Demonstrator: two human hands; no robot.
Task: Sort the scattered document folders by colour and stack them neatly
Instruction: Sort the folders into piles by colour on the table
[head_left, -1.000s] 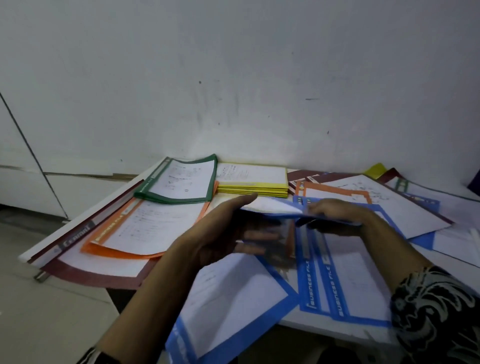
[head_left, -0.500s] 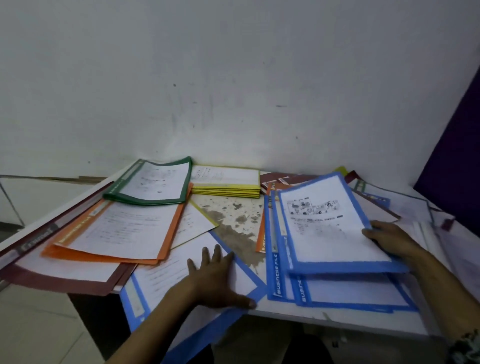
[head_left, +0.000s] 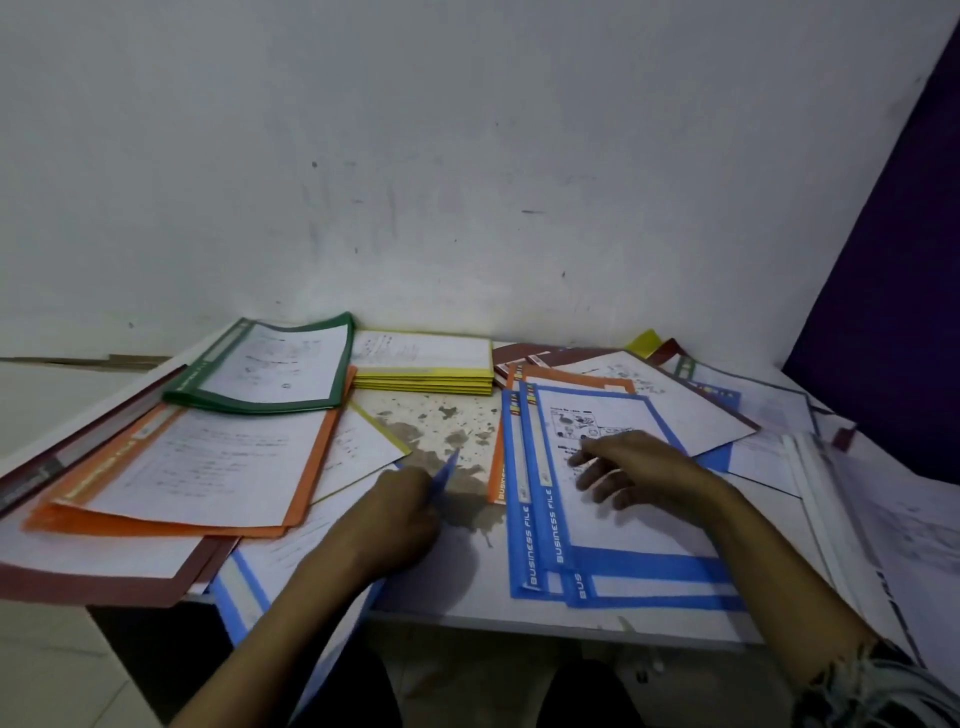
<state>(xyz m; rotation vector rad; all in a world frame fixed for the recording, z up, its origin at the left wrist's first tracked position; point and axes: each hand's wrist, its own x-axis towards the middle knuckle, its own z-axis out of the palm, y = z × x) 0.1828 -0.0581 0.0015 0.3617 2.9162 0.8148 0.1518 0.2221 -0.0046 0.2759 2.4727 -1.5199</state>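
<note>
Left hand (head_left: 400, 514) now at folder (head_left: 275, 566) edge

Dim, soft, wide-angle edge distortion

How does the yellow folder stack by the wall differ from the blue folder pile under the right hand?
The yellow folder stack is squared up, edges flush; the blue folder pile is fanned, spines staggered. No hand touches the yellow stack; the right hand rests on the blue pile. Both lie flat, sorted by colour.
</note>
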